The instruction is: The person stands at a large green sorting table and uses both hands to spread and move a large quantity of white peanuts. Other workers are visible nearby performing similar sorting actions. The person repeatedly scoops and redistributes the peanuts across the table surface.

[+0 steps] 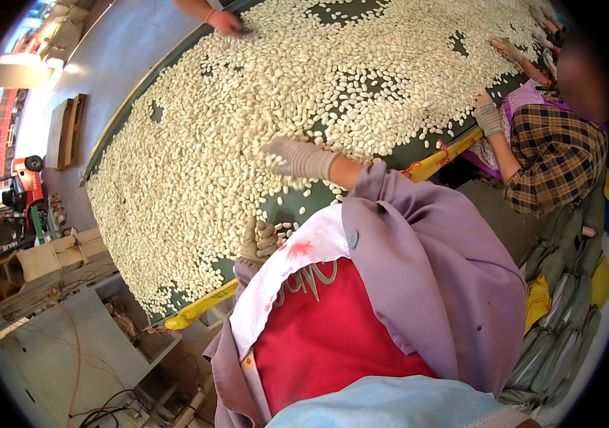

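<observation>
White beans point(197, 171) cover a long dark green table point(408, 153) in a thick, uneven layer. My right hand point(303, 158), in a beige knit glove, reaches flat over the beans with its fingers stretched out; motion smears the fingertips. My left hand point(260, 241), gloved too, is closed at the table's near edge, its fingers curled. What it holds, if anything, is hidden. Just beside it lies a small group of pinkish-brown beans point(287, 232), partly covered by my collar. Between my two hands the green surface shows through, with a few loose beans.
Across the table a co-worker's hand point(224, 23) touches the beans. At the right, a person in a plaid garment point(554, 153) has gloved hands on them. Yellow material point(205, 303) edges the table's near side. A red forklift point(26, 185) and wooden pallets point(65, 132) stand left.
</observation>
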`<state>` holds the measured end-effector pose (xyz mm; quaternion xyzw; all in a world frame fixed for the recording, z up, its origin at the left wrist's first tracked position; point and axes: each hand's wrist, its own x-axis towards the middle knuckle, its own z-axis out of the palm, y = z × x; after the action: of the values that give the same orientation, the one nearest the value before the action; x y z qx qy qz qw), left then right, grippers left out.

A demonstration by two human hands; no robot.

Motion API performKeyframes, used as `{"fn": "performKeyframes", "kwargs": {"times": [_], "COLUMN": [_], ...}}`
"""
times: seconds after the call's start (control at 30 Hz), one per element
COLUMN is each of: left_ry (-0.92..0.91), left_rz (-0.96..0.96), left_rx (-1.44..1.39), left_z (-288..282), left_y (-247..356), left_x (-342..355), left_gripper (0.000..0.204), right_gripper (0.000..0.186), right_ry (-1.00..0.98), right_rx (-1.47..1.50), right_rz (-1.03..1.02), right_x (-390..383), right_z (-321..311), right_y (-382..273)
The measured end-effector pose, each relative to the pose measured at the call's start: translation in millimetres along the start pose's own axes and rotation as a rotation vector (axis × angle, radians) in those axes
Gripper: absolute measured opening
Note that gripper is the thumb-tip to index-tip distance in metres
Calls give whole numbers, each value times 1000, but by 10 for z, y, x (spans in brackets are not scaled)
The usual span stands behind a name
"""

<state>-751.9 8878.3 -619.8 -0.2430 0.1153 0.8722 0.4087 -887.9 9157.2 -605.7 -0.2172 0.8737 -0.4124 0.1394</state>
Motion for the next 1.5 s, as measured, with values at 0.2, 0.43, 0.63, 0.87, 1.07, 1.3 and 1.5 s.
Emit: {"fn": "performKeyframes", "kwargs": {"times": [0.2,0.43,0.63,0.87,1.07,1.3,1.5], "left_ry": [-55,-16,-84,-45,-111,-41,13], "left_rz": [-123,-112,-120,-63,-87,-62,-72], "left_rx": [-59,-60,57,-10,-1,13,-66], "left_z": [334,396,395,373,504,613,634], "left_y": [-126,-229,-329,-386,-518,-616,-716], "left_x": [182,296,535,516,731,831,999], "left_gripper": [37,36,43,40,44,41,36], "right_gripper": [45,66,72,47,41,48,46], "right_ry": [361,364,126,-132,-753,-17,341], "right_rx": [-144,-227,486,436,120,203,8], "right_rz": [493,1046,561,114,97,-85,366], "right_x": [-759,-1574,-963,-1030,-1267,-1101,-1278], "right_z": [-683,-1390,-515,-587,-260,-495,-1293], "right_y": [638,1285,950,433,986,600,1277]}}
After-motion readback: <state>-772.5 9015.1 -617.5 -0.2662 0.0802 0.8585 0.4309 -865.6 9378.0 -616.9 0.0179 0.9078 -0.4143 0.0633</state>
